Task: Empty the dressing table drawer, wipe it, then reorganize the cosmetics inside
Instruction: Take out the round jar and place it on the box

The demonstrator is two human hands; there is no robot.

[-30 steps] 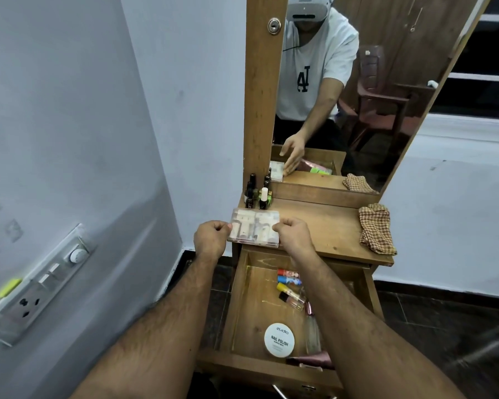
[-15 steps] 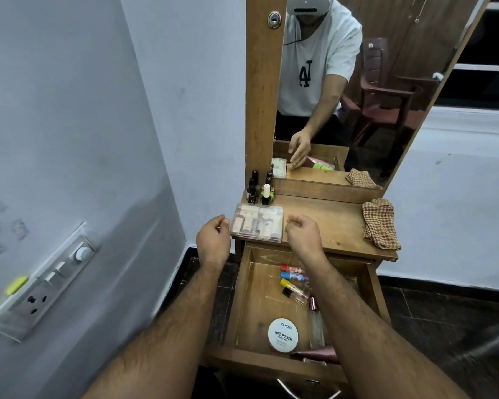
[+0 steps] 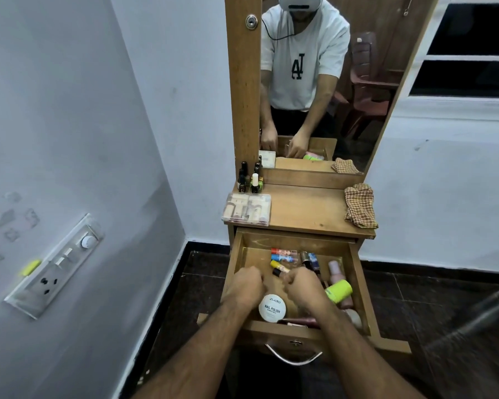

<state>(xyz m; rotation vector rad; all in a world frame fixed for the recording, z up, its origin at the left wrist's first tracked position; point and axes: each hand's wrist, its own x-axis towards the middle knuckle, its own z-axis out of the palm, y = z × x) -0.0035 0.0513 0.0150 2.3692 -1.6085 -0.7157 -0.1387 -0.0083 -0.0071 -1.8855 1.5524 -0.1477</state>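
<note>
Drawer (image 3: 357, 286) pulled open toward me, long axis running front to back; small tubes, bottles and a nail-polish tub (image 3: 272, 308) lie inside; my left hand (image 3: 247, 285) and right hand (image 3: 303, 286) hover curled over them; whether they pinch anything I cannot tell.

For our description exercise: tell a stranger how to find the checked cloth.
Start at the wooden dressing table under the tall mirror. On its top's right end lies the checked cloth, crumpled. It is the only fabric there; the clear case and small bottles sit left.
</note>
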